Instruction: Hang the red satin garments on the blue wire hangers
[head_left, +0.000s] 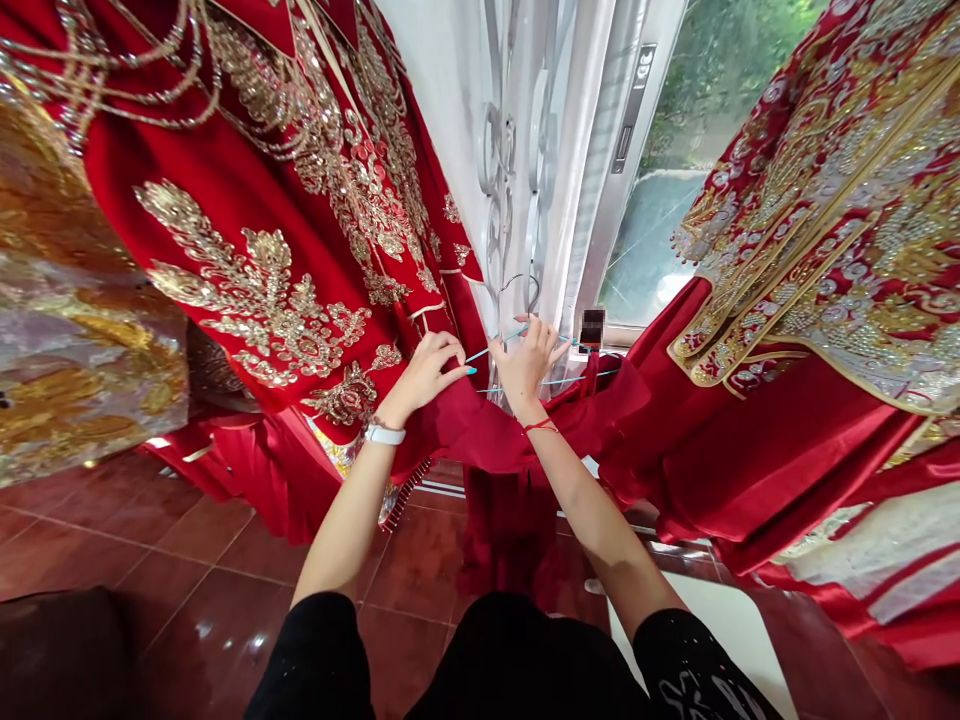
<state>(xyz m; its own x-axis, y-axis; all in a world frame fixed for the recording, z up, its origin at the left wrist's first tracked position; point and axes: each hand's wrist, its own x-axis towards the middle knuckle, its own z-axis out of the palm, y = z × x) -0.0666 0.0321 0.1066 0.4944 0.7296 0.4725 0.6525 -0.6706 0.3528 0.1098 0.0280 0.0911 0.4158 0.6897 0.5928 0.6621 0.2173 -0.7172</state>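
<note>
My left hand (429, 370) is closed, pinching the edge of a plain red cloth (487, 440) that drapes down in front of me. My right hand (529, 360) is curled around a light blue wire hanger (491, 350), whose metal hook (521, 285) rises just above my fingers. The red cloth hangs over the hanger's lower bar and falls toward the floor. A white band sits on my left wrist and a red string on my right wrist.
A red robe with gold embroidery (262, 230) hangs at the left, another embroidered red garment (825, 250) at the right. A white curtain and window frame (600, 150) stand ahead. The floor (187, 570) is of dark red tiles.
</note>
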